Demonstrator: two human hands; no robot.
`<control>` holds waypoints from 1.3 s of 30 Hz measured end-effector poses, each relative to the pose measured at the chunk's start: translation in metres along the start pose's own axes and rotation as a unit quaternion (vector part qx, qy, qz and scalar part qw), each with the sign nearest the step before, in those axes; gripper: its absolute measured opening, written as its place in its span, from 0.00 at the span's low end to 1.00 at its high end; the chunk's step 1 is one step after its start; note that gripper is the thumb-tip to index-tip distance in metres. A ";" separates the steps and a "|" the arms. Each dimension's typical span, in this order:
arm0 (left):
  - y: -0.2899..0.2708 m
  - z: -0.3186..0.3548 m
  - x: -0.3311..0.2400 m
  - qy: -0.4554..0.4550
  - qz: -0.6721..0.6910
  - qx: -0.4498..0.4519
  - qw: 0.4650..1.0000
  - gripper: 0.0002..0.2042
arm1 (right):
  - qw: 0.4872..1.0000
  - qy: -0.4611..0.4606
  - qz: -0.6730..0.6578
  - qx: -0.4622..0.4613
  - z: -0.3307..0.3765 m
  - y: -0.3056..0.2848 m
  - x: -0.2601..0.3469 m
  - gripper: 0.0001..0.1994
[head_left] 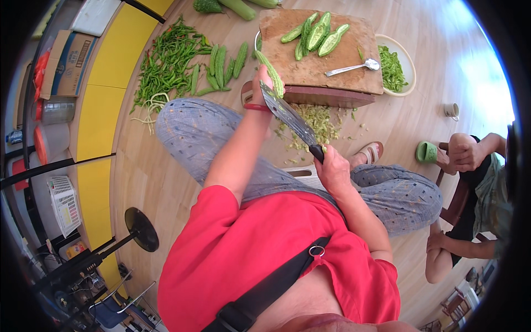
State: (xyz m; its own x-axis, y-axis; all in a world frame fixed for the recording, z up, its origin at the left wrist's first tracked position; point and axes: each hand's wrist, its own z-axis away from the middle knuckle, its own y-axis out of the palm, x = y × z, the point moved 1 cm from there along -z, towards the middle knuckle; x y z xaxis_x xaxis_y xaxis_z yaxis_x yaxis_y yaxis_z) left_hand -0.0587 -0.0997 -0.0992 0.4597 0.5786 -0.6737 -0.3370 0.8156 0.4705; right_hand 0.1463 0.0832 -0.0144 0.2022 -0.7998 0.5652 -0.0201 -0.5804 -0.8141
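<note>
Held up in front of the cutting board's left edge is a pale green bitter melon (270,73), with the fingers of my left hand (259,87) closed round it. My right hand (334,170) grips the black handle of a knife (296,123). Its dark, wet-looking blade slants up to the left, and the tip is by the melon's lower end; whether they touch I cannot tell. On the wooden cutting board (343,22) lie several halved bitter melons (318,32) and a metal spoon (354,68).
Pale scraps (321,123) litter the floor below the board. Right of it, a white bowl (410,61) holds sliced green pieces. Green chilies (172,58) and whole bitter melons (220,66) lie left. Another person's hand (469,156) and a mug (451,112) are at right.
</note>
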 end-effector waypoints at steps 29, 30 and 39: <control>-0.001 0.023 0.013 0.037 -0.002 0.060 0.997 0.11 | 0.996 0.072 0.028 0.047 -0.017 0.009 0.012 0.15; -0.001 0.025 0.016 0.027 0.016 0.060 0.998 0.10 | 0.996 0.072 0.028 0.044 -0.019 0.009 0.012 0.15; 0.007 0.038 0.027 0.048 0.049 -0.005 0.998 0.15 | 0.994 0.079 0.057 0.046 -0.030 0.020 0.008 0.14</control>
State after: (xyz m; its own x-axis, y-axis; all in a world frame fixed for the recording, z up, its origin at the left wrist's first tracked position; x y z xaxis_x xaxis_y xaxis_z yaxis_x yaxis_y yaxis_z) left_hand -0.0172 -0.0784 -0.0920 0.3436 0.6508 -0.6771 -0.3850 0.7552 0.5305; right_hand 0.1178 0.0607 -0.0226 0.0470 -0.8778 0.4768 0.0566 -0.4742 -0.8786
